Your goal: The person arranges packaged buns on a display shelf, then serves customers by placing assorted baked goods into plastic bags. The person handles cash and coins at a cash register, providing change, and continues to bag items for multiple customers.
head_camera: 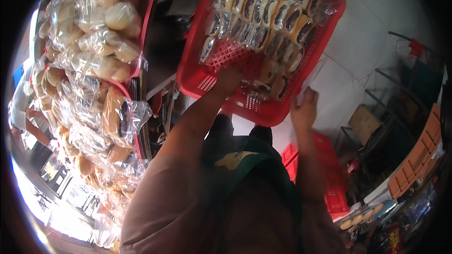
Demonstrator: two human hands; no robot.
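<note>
A large red plastic basket (190, 49) stands before me, filled with rows of clear-wrapped bread pieces (263, 10) with a dark filling. At its near left part the mesh floor shows bare. My left hand (229, 79) reaches down into that corner; its fingers are dark and blurred, so I cannot tell whether they hold anything. Several wrapped pieces (277, 81) lie at the near right of the basket. My right hand (305, 109) is just outside the basket's right rim, fingers curled, beside a pale translucent sheet (312, 74). Whether it grips the sheet or the rim is unclear.
Bagged buns (122, 17) and breads (114, 113) are heaped on red-edged trays along my left. Red crates (323, 158) are stacked at my right, near a dark metal rack (395, 102) and an orange plastic crate (416, 158). Another person's arm (37, 130) shows far left.
</note>
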